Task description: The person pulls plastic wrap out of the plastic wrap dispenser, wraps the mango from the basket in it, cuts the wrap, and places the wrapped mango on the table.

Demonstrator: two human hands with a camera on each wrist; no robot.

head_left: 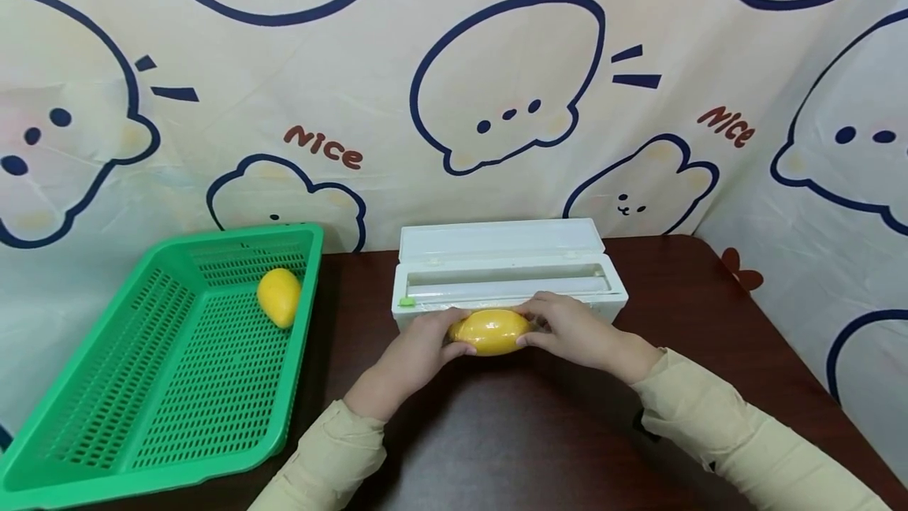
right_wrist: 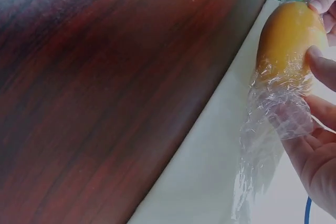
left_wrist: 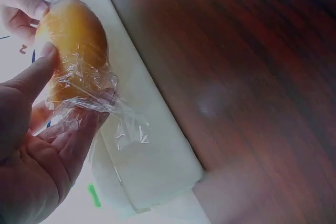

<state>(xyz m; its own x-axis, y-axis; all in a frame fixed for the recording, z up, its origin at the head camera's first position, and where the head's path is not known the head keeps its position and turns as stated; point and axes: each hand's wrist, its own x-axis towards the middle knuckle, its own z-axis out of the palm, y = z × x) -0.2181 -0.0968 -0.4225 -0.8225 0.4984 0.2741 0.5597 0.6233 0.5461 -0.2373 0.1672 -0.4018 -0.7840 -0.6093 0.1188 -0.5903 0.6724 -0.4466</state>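
Observation:
Both hands hold a yellow mango (head_left: 491, 331) by its two ends, in front of the white cling film box. Clear cling film (left_wrist: 79, 90) lies round the fruit, bunched and crinkled at the ends, with a loose tail (right_wrist: 252, 166) hanging on the right-hand side. My left hand (head_left: 418, 349) pinches one end between thumb and fingers, the film gathered over its fingers. At the opposite end, my right hand (head_left: 578, 330) grips the mango, its thumb (right_wrist: 320, 64) pressed on the side.
The white cling film box (head_left: 502, 239) stands with its lid raised, a film roll (head_left: 507, 288) inside and a green slider (head_left: 407, 302) on its edge. To the left is a green basket (head_left: 305, 322) holding another mango (head_left: 279, 296). Everything rests on a dark wooden table (head_left: 482, 440).

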